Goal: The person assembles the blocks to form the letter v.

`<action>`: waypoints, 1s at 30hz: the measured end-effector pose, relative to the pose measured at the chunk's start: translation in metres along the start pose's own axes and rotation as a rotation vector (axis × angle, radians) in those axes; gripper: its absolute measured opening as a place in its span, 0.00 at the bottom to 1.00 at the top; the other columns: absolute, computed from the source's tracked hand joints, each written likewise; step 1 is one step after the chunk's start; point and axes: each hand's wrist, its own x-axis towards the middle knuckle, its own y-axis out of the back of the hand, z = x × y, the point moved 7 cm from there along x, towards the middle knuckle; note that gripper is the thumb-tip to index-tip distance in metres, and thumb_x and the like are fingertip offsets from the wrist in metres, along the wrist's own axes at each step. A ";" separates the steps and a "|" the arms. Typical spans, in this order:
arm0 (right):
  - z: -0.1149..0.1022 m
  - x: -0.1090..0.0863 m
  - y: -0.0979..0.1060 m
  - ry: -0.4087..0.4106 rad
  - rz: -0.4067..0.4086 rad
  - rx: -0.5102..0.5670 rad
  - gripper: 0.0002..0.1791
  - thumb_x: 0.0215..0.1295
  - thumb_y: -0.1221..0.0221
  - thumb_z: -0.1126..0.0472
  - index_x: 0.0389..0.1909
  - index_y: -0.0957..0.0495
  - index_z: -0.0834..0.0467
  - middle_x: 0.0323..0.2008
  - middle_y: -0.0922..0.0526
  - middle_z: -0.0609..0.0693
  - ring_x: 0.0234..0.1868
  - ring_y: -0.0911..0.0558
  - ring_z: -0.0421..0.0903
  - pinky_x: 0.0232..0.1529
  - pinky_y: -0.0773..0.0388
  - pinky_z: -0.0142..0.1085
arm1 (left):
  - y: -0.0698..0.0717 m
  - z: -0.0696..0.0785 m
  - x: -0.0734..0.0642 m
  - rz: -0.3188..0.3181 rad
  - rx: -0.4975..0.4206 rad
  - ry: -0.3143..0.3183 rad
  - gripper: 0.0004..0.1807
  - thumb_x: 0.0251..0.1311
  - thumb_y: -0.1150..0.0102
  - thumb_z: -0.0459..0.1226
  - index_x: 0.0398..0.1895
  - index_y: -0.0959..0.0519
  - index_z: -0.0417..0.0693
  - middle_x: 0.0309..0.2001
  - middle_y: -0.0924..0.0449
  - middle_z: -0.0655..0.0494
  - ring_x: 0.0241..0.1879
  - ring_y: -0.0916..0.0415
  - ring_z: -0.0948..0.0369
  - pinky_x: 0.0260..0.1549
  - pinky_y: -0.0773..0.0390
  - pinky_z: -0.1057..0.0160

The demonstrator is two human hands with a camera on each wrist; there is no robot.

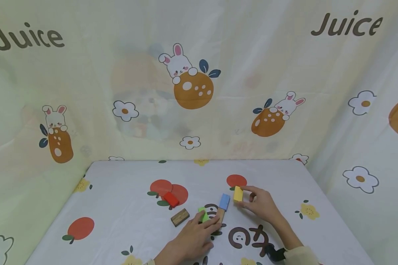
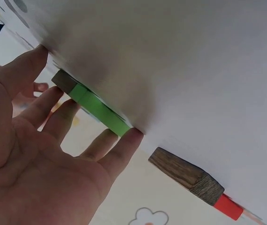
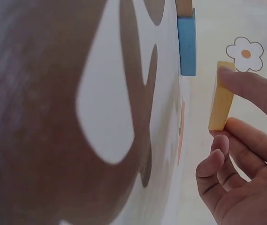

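My right hand (image 1: 263, 206) pinches a yellow block (image 1: 238, 194) between thumb and fingers; in the right wrist view the block (image 3: 222, 101) appears held off the cloth. Just left of it lies a blue block (image 1: 224, 202), end to end with a light wooden block (image 1: 221, 214). The left hand (image 1: 194, 237) reaches over with spread fingers at a green block (image 1: 203, 215) and that wooden piece. In the left wrist view its fingertips sit along the green block (image 2: 100, 112), which they partly hide. Left of this hand lies a dark wooden block (image 1: 180, 217).
Farther back on the left is a red block (image 1: 171, 199), lying on a printed red fruit. A white patterned cloth (image 1: 119, 206) covers the table, and a patterned curtain (image 1: 238, 121) hangs behind it. Something black (image 1: 274, 253) shows at the right wrist.
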 end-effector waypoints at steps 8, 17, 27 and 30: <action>-0.004 0.001 -0.001 -0.027 0.037 0.007 0.34 0.56 0.21 0.56 0.64 0.18 0.57 0.29 0.24 0.50 0.30 0.30 0.45 0.24 0.33 0.30 | 0.001 0.000 -0.001 -0.002 0.013 -0.006 0.36 0.70 0.33 0.48 0.79 0.33 0.74 0.82 0.40 0.75 0.83 0.43 0.45 0.70 0.23 0.39; -0.006 0.005 -0.005 -0.014 0.063 0.010 0.34 0.55 0.20 0.55 0.63 0.18 0.57 0.32 0.21 0.53 0.32 0.29 0.45 0.27 0.33 0.30 | 0.001 0.000 -0.001 0.007 0.007 -0.013 0.35 0.70 0.33 0.47 0.79 0.32 0.73 0.82 0.40 0.74 0.83 0.43 0.45 0.70 0.23 0.38; -0.009 0.009 -0.010 -0.017 0.065 0.032 0.34 0.56 0.20 0.54 0.63 0.18 0.57 0.43 0.16 0.54 0.34 0.28 0.45 0.27 0.33 0.30 | 0.001 0.000 -0.001 0.002 0.011 -0.015 0.35 0.70 0.33 0.47 0.79 0.32 0.73 0.82 0.39 0.74 0.82 0.42 0.45 0.69 0.22 0.38; -0.011 0.010 -0.011 -0.005 0.070 0.027 0.34 0.56 0.20 0.55 0.64 0.18 0.56 0.49 0.13 0.56 0.34 0.28 0.45 0.28 0.32 0.29 | 0.001 0.000 -0.001 0.004 0.011 -0.016 0.35 0.70 0.33 0.47 0.79 0.32 0.73 0.82 0.39 0.74 0.82 0.42 0.45 0.69 0.23 0.38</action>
